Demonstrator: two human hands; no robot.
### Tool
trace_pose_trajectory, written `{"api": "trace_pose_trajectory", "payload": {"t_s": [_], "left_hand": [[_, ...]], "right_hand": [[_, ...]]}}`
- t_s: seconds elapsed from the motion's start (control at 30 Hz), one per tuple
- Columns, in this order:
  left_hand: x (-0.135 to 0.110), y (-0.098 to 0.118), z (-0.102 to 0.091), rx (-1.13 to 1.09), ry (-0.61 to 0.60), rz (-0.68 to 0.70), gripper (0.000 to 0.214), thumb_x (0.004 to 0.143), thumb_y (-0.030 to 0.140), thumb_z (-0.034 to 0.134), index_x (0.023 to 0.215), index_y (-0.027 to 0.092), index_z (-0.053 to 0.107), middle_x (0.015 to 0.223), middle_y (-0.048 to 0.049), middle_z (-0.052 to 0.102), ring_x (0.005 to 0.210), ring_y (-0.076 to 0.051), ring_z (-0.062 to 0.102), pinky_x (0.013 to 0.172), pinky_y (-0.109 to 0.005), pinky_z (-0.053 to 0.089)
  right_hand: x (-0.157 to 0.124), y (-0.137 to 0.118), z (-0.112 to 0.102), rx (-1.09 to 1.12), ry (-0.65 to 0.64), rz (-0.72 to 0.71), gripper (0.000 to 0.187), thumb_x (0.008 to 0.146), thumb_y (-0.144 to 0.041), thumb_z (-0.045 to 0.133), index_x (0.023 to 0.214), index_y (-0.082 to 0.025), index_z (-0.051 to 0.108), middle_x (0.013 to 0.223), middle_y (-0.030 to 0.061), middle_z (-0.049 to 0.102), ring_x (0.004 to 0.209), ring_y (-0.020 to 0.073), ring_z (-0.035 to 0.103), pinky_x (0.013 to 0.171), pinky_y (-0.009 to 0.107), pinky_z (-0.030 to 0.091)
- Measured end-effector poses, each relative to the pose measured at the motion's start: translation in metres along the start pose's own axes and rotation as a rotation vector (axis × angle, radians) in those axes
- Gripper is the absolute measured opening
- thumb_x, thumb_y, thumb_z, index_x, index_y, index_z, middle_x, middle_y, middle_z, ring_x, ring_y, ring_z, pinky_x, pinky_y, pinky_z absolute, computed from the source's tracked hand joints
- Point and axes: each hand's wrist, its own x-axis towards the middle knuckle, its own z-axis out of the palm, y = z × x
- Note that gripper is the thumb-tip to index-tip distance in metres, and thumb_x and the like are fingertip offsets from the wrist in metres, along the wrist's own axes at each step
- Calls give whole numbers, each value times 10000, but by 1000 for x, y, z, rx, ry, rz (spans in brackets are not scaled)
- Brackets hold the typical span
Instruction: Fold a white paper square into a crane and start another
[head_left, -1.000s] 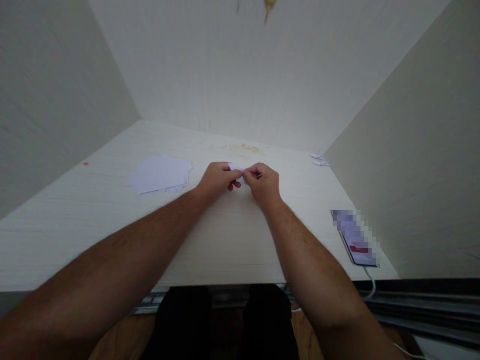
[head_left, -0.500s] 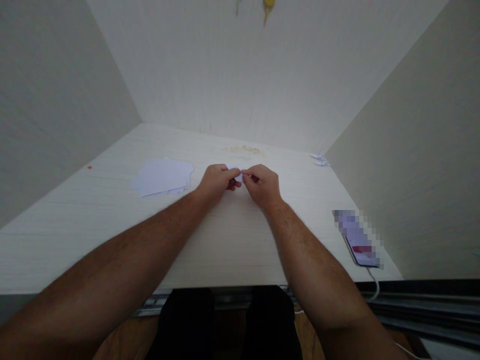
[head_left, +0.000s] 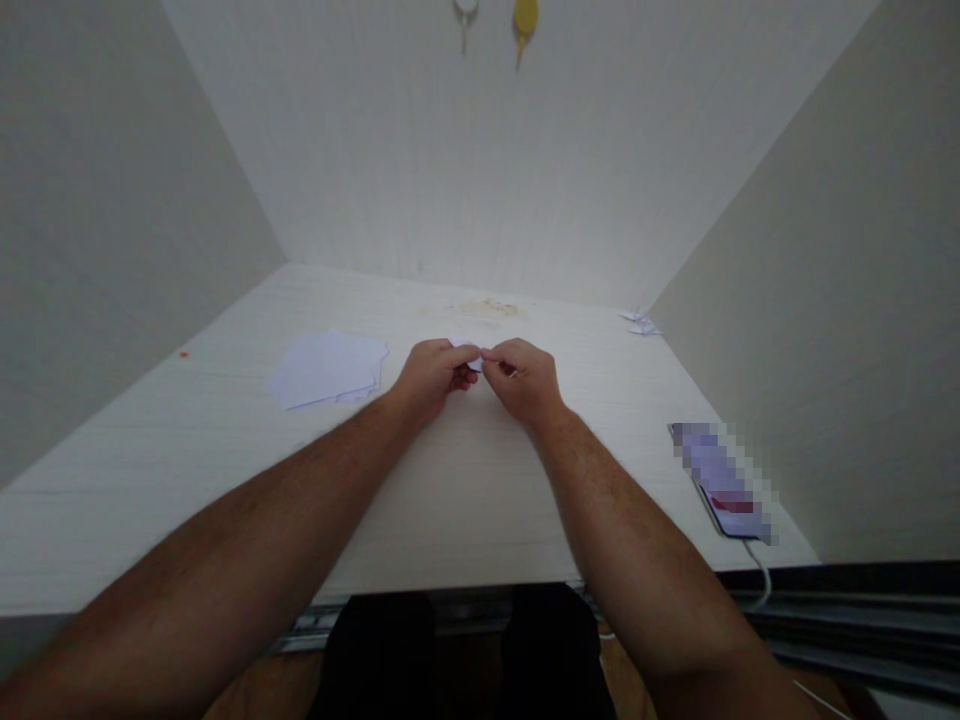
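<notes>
Both of my hands meet at the middle of a pale wooden desk (head_left: 465, 500). My left hand (head_left: 431, 375) and my right hand (head_left: 525, 378) pinch a small folded piece of white paper (head_left: 471, 352) between their fingertips, and most of it is hidden by the fingers. A loose stack of white paper sheets (head_left: 328, 368) lies on the desk to the left of my left hand.
A phone (head_left: 724, 480) with a white cable lies near the desk's right front edge. Small folded paper shapes (head_left: 639, 322) sit in the far right corner. A stain (head_left: 489, 308) marks the desk's back. Walls close in on three sides. Two small objects hang on the back wall (head_left: 525, 18).
My hands keep working the small paper in nearly the same spot, and the fingertips have drawn closer together. The view has tilted up slightly, so everything sits lower in the picture.
</notes>
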Motion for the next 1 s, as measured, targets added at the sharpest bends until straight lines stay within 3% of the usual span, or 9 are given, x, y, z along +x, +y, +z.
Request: {"api": "trace_pose_trajectory", "payload": {"t_s": [0.47, 0.63, 0.7, 0.8, 1.0], "left_hand": [[0, -3, -1, 123, 48, 53, 169, 659, 225, 712, 595, 154, 573, 505, -14, 565, 443, -96, 516, 435, -229, 368], [-1, -2, -3, 278, 31, 119, 152, 700, 259, 697, 628, 159, 606, 522, -15, 592, 441, -102, 514, 453, -232, 392], [-2, -1, -3, 358, 17, 164, 154, 718, 265, 684, 627, 160, 618, 528, -14, 599, 449, -103, 520, 468, -230, 403], [-2, 0, -4, 457, 3, 209, 163, 739, 275, 659, 626, 162, 624, 526, -7, 601, 465, -106, 528, 493, -227, 407], [-4, 0, -2, 573, -28, 243, 195, 769, 291, 621, 619, 169, 590, 508, 17, 574, 466, -104, 496, 505, -233, 384]], "right_hand": [[0, -4, 2, 69, 39, 21, 157, 854, -260, 605, 797, -234, 749, 791, 42, 718, 734, 161, 624, 725, 318, 501], [3, -1, 7, 295, 103, 266, 123, 773, -313, 678, 815, -207, 723, 779, 26, 703, 689, 139, 610, 688, 304, 506], [4, 2, 10, 417, 74, 417, 193, 723, -343, 709, 852, -199, 704, 760, 9, 691, 654, 129, 599, 646, 292, 508], [5, 3, 11, 562, -32, 581, 213, 677, -378, 716, 733, -192, 629, 618, -29, 613, 551, 115, 547, 534, 261, 464], [2, -2, 8, 694, -44, 665, 221, 634, -334, 714, 653, -196, 543, 528, -67, 533, 477, 81, 470, 460, 215, 382]]}}
